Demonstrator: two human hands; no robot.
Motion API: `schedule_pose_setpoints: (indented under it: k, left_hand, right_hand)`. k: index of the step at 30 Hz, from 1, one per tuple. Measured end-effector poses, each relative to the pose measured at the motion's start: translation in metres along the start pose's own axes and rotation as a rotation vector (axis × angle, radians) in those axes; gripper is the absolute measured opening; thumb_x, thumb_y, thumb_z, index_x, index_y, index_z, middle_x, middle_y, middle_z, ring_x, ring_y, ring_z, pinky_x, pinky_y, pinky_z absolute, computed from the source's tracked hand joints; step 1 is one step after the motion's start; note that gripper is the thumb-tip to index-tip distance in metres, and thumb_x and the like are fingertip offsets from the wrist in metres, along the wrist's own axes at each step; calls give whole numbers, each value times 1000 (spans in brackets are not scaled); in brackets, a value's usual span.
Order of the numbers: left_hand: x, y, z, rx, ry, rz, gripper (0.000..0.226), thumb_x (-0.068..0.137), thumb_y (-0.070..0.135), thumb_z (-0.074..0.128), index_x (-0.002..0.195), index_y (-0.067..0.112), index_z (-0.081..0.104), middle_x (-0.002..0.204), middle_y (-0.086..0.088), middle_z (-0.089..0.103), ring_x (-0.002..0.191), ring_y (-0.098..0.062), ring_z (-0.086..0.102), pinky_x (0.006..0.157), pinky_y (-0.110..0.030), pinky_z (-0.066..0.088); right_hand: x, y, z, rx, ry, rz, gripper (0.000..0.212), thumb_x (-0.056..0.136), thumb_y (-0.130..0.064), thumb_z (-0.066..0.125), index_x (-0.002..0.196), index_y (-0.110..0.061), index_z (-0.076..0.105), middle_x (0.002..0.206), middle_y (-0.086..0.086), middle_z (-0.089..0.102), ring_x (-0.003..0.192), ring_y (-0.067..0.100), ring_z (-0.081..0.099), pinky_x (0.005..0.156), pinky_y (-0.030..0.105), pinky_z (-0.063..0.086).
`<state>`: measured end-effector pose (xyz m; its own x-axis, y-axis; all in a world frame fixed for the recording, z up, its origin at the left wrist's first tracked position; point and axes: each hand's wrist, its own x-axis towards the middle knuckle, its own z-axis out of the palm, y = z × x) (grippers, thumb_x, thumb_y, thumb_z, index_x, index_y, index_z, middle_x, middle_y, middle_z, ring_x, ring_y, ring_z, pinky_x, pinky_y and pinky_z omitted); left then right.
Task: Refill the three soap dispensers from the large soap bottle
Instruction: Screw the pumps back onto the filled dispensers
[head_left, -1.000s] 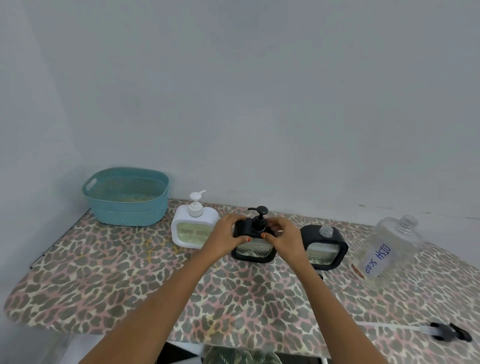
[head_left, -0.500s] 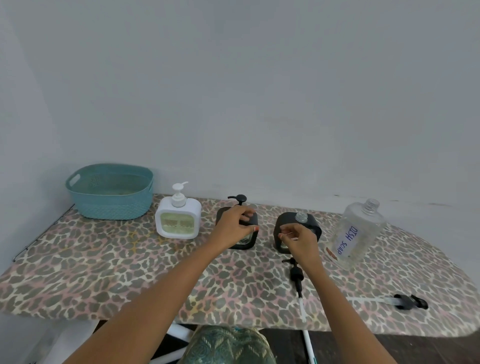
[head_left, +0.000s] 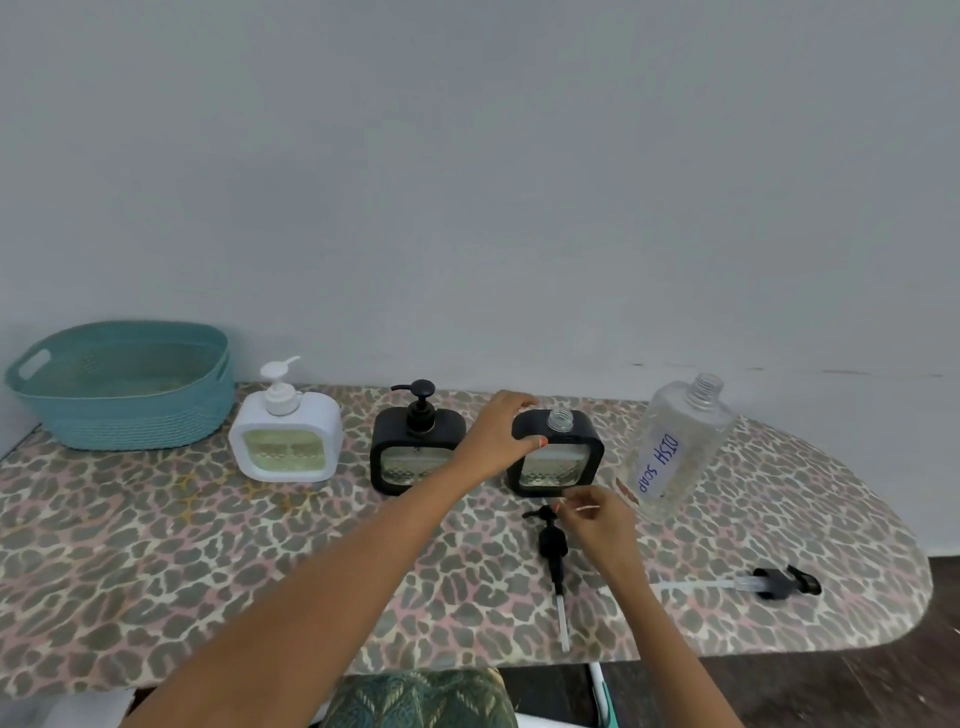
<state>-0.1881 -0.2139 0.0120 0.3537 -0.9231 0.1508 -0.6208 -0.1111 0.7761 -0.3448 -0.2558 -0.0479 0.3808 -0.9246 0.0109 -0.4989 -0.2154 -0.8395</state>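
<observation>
Three dispensers in a row along the back edge of the leopard-print board (head_left: 156, 545), each squarish with a clear window in its front. One white dispenser (head_left: 284, 441) at the left of the row, white pump screwed on, window pale green. Two black ones: middle black dispenser (head_left: 415, 457) with its pump on, and right black dispenser (head_left: 563, 457) with a bare, clear threaded neck. Both black windows pale and patterned.

One large soap bottle (head_left: 680, 447) just right of the row, near the back edge. Clear, uncapped, white label hand-lettered DISH SOAP in blue, running up the side. Level inside hard to judge through the clear wall.

Two loose pumps flat on the board. Nearer pump (head_left: 551, 543) in front of the right black dispenser, head toward it, tube toward the front edge. Far pump (head_left: 779, 582) near the right end, clear tube pointing left.

Left hand (head_left: 498, 431) clamped on the upper left corner of the right black dispenser, fingers over the top, thumb across the front. Right hand (head_left: 597, 519) low in front of that dispenser, fingers bent, tips right by the head of the nearer pump. Touching it or just clear, cannot tell, so grip unreadable.

One teal basket (head_left: 124, 410) at the back left corner.
</observation>
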Motion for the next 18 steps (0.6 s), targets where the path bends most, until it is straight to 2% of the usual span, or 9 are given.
schedule_pose_setpoints:
  k: [3, 6, 9, 13, 15, 18]
  left_hand:
    - [7, -5, 7, 12, 0, -12, 56, 84, 25, 65, 133, 12, 41, 135, -6, 42, 126, -19, 40, 98, -21, 29]
    - [11, -8, 11, -11, 2, -33, 57, 82, 25, 67, 132, 11, 43, 134, -8, 45, 125, -21, 43, 102, -28, 34]
    - [12, -13, 14, -35, 17, -56, 57, 81, 25, 69, 131, 10, 46, 131, -9, 50, 122, -22, 46, 99, -29, 38]
    - [13, -15, 15, -67, 28, -76, 59, 79, 24, 70, 130, 9, 46, 132, -8, 52, 122, -21, 48, 95, -25, 37]
    - [14, -15, 14, -70, 22, -85, 59, 79, 23, 71, 131, 8, 46, 132, -9, 51, 123, -22, 48, 94, -24, 37]
    - [17, -14, 12, -62, -1, -100, 62, 77, 23, 72, 131, 7, 46, 134, -9, 51, 124, -22, 47, 95, -23, 36]
  right_hand:
    - [-2, 6, 4, -35, -31, 86, 30, 75, -28, 74, 93, -9, 61, 78, -1, 58, 70, 12, 54, 57, 15, 40]
    - [-5, 6, 7, -44, -97, 148, 35, 70, -32, 77, 90, -9, 59, 76, -1, 57, 72, 16, 55, 65, 26, 43]
    - [-7, 3, 7, -116, -143, 169, 36, 72, -32, 76, 93, -6, 62, 83, 1, 59, 77, 14, 54, 68, 24, 42]
    - [-7, -1, 7, -142, -218, 189, 27, 77, -28, 72, 79, -1, 67, 75, 17, 64, 65, 16, 53, 47, 16, 36]
    - [-6, -1, 6, -141, -222, 183, 24, 78, -27, 71, 74, -4, 67, 71, 10, 62, 63, 16, 53, 43, 12, 34]
    - [-2, -5, 0, -106, -195, 174, 26, 76, -28, 73, 84, -4, 69, 79, 5, 67, 67, 13, 56, 49, 11, 37]
